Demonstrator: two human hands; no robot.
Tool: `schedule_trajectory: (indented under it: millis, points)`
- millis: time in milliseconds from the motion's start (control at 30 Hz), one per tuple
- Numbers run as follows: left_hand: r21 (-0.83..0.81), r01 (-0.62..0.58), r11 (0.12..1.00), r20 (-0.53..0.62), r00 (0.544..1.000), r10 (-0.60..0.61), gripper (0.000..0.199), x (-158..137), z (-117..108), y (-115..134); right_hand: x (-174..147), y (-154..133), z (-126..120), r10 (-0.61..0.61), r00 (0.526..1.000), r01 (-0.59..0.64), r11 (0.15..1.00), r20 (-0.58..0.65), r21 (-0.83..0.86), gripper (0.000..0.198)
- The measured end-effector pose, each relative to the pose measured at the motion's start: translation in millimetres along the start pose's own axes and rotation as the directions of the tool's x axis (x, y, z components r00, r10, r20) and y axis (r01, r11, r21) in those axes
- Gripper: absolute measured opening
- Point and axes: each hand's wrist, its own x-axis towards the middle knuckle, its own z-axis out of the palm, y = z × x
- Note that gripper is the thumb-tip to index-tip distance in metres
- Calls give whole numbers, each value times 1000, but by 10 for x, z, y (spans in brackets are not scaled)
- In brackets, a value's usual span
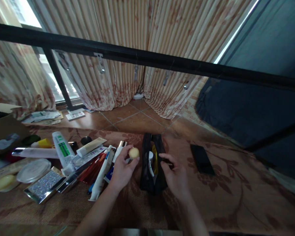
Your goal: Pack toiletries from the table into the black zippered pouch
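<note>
Head view: left hand point(124, 167) curled, small round pale-yellow item point(134, 153) pinched between thumb and fingers, just left of open black bag point(144, 160). Right hand point(173, 170) half open, fingertips at bag's right edge; cannot tell whether gripping. Bag looks partly filled: white item point(150, 160) and something yellow point(154, 159) already inside. Still outside, to left: white tube point(102, 175), green-labelled tube point(62, 149), glittery case point(45, 184), many others. Dark phone point(202, 159) lies apart at right
</note>
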Motion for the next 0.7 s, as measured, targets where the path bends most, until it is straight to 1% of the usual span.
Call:
schedule_trajectory:
  millis: [133, 333, 533, 700]
  points:
    - [6, -42, 999, 37, 998, 41, 46, 13, -28, -34, 3, -31, -6, 39, 999, -39, 999, 25, 19, 28]
    - [47, -77, 996, 57, 996, 74, 35, 7, -36, 1, -1, -91, -36, 13, 1000, -13, 1000, 22, -6, 30]
    - [73, -60, 995, 32, 998, 58, 32, 14, 20, 42, 4, -97, -49, 16, 999, -16, 1000, 38, -15, 31]
    - [51, -33, 998, 20, 999, 32, 33, 17, 38, 47, 1, -108, -47, -2, 999, 2, 1000, 38, -9, 31]
